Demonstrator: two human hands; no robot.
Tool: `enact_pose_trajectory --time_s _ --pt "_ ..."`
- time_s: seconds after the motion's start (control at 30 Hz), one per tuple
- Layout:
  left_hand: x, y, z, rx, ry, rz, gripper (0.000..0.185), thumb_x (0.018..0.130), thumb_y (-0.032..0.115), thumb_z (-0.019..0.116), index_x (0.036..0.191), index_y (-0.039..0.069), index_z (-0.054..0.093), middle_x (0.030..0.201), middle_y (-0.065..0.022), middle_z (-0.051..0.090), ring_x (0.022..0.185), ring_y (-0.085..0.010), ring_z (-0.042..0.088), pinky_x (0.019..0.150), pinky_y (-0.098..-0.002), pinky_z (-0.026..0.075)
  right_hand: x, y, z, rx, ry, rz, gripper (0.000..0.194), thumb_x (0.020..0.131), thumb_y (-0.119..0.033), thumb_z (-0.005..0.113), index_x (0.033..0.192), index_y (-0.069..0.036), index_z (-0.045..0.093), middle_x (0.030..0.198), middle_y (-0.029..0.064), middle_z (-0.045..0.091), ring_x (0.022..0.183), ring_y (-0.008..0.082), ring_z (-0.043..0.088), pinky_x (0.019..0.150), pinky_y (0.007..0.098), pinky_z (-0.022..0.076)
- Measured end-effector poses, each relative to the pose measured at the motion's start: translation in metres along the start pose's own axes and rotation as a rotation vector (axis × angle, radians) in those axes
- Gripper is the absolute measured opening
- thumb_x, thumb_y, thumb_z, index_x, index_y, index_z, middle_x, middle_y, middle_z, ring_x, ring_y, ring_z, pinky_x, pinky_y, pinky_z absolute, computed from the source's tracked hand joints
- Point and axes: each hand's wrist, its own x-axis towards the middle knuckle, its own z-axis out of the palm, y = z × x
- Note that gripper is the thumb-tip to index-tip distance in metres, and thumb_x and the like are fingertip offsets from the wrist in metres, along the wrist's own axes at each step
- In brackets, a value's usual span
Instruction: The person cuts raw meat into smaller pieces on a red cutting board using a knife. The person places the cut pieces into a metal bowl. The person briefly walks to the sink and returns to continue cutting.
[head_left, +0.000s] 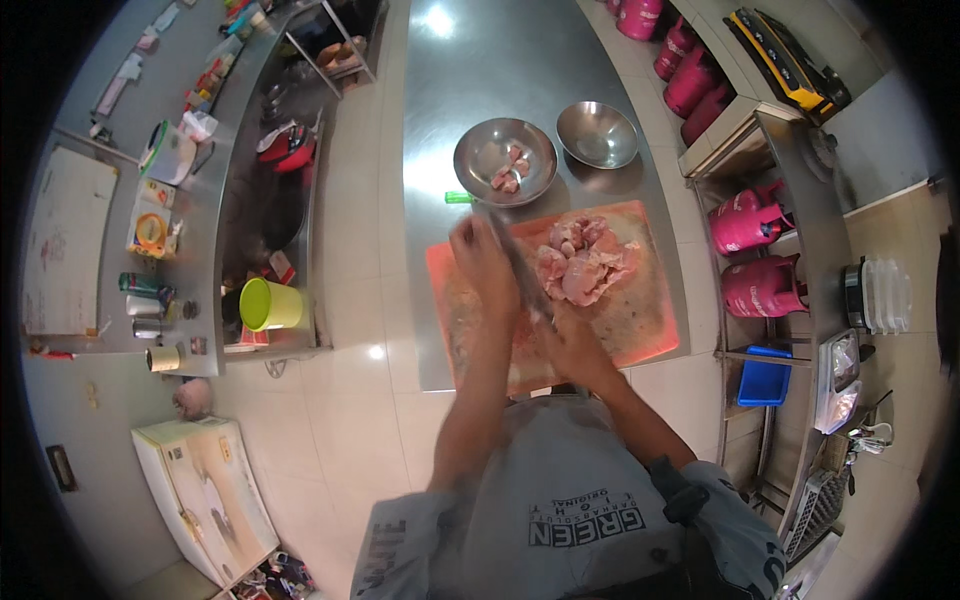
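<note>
A broad kitchen knife (519, 264) slants over an orange-red cutting board (645, 330), its blade pointing up and left. My right hand (574, 345) is closed at the lower end of the knife, hiding the handle. Alongside the far part of the blade is my left hand (478, 247), blurred, with fingers curled; whether it grips anything cannot be seen. Raw chicken pieces (589, 262) are heaped on the board, right of the blade. Beyond the board, a steel bowl (480, 157) holds several small cut pieces of meat (510, 172).
A second steel bowl (598, 135) stands to the right of the first on the steel table (517, 67). A green object (459, 197) pokes out beside the first bowl. Shelving with pink gas cylinders (761, 289) lines the right; a steel counter (206, 277) runs along the left.
</note>
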Motion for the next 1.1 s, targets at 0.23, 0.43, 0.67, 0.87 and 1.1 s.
enact_pose_trajectory --time_s 0.23,0.43,0.67,0.87,1.1 --pt "0.099 0.027 0.043 0.060 -0.263 0.144 0.031 0.111 0.030 0.066 0.120 0.001 0.065 0.109 -0.0088 0.067 0.106 -0.0210 0.070 0.091 -0.0378 0.055 0.017 -0.007 -0.081 0.005 0.218 0.166 0.041 0.113 -0.026 0.061 0.140 0.005 0.059 0.095 0.0208 0.074 0.086 0.0253 0.073 0.078 0.0415 0.0576" --pt "-0.043 -0.018 -0.039 0.689 -0.752 0.245 0.024 0.100 0.015 0.075 0.117 0.000 0.067 0.111 -0.0197 0.074 0.109 -0.0315 0.074 0.090 -0.0443 0.059 -0.030 0.039 -0.118 0.035 0.276 0.399 0.044 0.112 -0.029 0.059 0.140 0.004 0.056 0.083 0.0210 0.071 0.069 0.0252 0.072 0.066 0.0428 0.0555" --pt "-0.065 -0.088 -0.070 0.912 -0.791 0.418 0.027 0.099 0.016 0.078 0.118 0.003 0.066 0.116 -0.0176 0.075 0.095 -0.0311 0.075 0.086 -0.0436 0.057 -0.040 0.040 -0.121 0.086 0.150 0.634 0.053 0.112 -0.029 0.058 0.150 0.007 0.051 0.094 0.0279 0.075 0.073 0.0262 0.074 0.073 0.0438 0.0576" --pt "0.025 0.014 -0.013 0.664 -0.583 0.224 0.051 0.100 0.023 0.080 0.143 0.000 0.066 0.134 -0.0176 0.075 0.120 -0.0287 0.072 0.098 -0.0406 0.058 -0.038 0.090 -0.099 -0.061 0.446 0.177 0.035 0.111 -0.030 0.064 0.120 0.003 0.059 0.070 0.0170 0.061 0.057 0.0211 0.061 0.057 0.0410 0.0512" --pt "0.041 -0.046 -0.012 0.863 -0.983 0.341 0.048 0.093 0.022 0.086 0.134 0.000 0.073 0.135 -0.0216 0.073 0.112 -0.0277 0.075 0.097 -0.0405 0.059 -0.039 0.089 -0.098 -0.058 0.316 0.275 0.035 0.109 -0.029 0.067 0.116 0.004 0.058 0.075 0.0236 0.065 0.066 0.0260 0.067 0.064 0.0453 0.0511"
